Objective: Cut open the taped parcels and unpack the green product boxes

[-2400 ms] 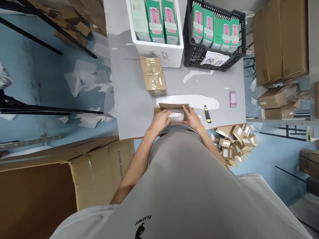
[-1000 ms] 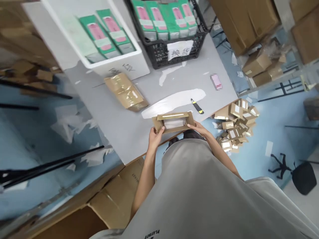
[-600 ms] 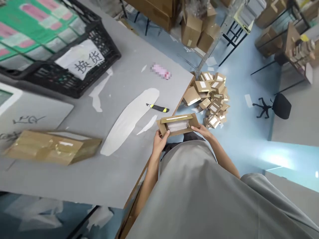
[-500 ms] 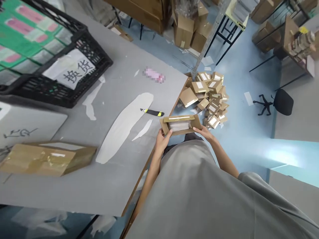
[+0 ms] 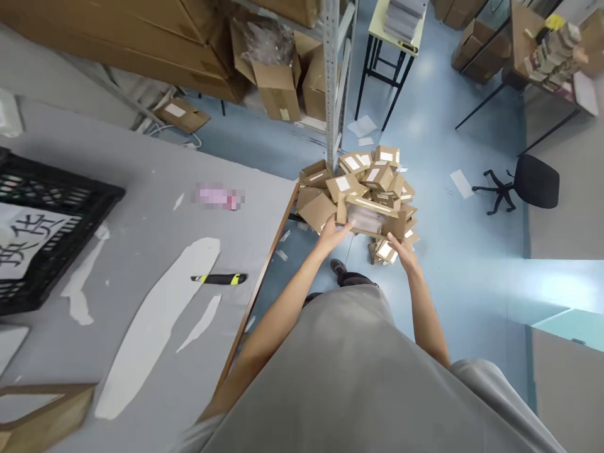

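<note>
An open cardboard box [image 5: 393,225] with a pale wrapped filling inside is held out in front of my body. My left hand [image 5: 333,236] grips its left end, and my right hand [image 5: 402,248] has hold of the right end. Beyond and below the box, a pile of small cardboard boxes [image 5: 372,173] with white labels lies on the floor. On the grey table [image 5: 155,207] to my left, a black and yellow utility knife [image 5: 219,279] lies partly over a long white paper strip [image 5: 155,327]. A blurred-out pink item [image 5: 218,195] is farther back.
A black crate [image 5: 61,189] with a paper sign and a carton [image 5: 56,418] stand on the table's left side. Past the table rises a metal shelf post [image 5: 331,82] beside open cartons [image 5: 274,88]. An office chair [image 5: 535,182] stands on the right.
Both hands have carried the open box away from the table's edge, forward over the pile on the floor. The view has swung right, so the table sits farther left.
</note>
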### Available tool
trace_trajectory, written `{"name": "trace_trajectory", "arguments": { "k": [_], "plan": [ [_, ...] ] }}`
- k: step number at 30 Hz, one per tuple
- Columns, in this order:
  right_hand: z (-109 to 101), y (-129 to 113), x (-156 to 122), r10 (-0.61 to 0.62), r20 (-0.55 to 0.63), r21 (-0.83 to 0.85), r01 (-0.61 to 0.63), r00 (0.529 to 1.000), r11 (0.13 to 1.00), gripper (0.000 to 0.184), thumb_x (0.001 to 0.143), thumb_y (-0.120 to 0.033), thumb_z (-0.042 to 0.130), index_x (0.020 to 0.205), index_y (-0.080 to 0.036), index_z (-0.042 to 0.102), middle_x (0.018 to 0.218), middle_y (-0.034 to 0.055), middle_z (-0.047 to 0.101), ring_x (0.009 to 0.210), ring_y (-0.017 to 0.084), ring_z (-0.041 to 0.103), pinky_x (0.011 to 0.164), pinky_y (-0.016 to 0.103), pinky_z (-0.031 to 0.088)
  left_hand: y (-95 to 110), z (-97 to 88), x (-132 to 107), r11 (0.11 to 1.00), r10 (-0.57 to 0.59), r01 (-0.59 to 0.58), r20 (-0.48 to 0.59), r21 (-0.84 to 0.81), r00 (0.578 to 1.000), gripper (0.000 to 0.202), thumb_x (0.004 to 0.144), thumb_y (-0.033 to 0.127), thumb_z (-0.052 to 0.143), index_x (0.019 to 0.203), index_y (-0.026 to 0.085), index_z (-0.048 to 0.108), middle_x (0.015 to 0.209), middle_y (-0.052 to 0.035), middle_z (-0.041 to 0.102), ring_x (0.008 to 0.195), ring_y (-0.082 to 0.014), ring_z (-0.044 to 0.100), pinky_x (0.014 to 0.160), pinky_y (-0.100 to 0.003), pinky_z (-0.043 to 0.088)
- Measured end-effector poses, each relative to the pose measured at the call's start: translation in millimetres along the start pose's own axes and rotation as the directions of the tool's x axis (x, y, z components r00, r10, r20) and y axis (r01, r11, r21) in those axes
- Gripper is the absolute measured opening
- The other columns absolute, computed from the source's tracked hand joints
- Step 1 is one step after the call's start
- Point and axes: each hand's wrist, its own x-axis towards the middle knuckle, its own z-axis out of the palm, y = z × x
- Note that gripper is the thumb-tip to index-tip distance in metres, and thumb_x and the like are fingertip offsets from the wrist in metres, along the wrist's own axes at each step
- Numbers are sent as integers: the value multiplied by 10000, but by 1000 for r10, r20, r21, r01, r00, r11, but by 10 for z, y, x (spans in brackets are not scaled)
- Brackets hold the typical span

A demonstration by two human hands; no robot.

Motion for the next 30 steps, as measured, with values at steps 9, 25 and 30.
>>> {"name": "trace_trajectory", "arguments": {
  "k": [9, 25, 30],
  "plan": [
    [-284, 166, 749, 106, -414, 287, 19, 904, 958, 879, 986, -913, 534, 1588, -280, 630, 1730, 199, 660, 1676, 326, 640, 1383, 615, 558, 766, 1128, 1003, 974, 159, -106, 270, -200, 950, 739, 987, 498, 944, 1634, 234, 705, 1850, -195, 588, 1780, -415, 496, 1445, -586, 456],
    [1925, 96, 668, 157, 408, 56, -196, 899, 979, 640, 911, -711, 832, 1373, -278, 742, 1557, 159, 802, 1370, 297, 805, 1167, 491, 641, -742, -301, -1217, 877, -346, 195, -296, -438, 890, 347, 800, 452, 978, 979, 230, 779, 1354, -154, 884, 1363, -368, 815, 1289, -595, 599],
    [2922, -64, -70, 190, 808, -183, -69, 557, 981, 634, 879, -675, 915, 1355, -281, 772, 1433, 125, 869, 1224, 279, 848, 1053, 421, 675, -993, -814, -2075, 867, -368, 51, -567, -496, 737, 404, 796, 549, 990, 892, 233, 757, 1272, -140, 895, 1340, -368, 818, 1253, -572, 626]
  ]
}}
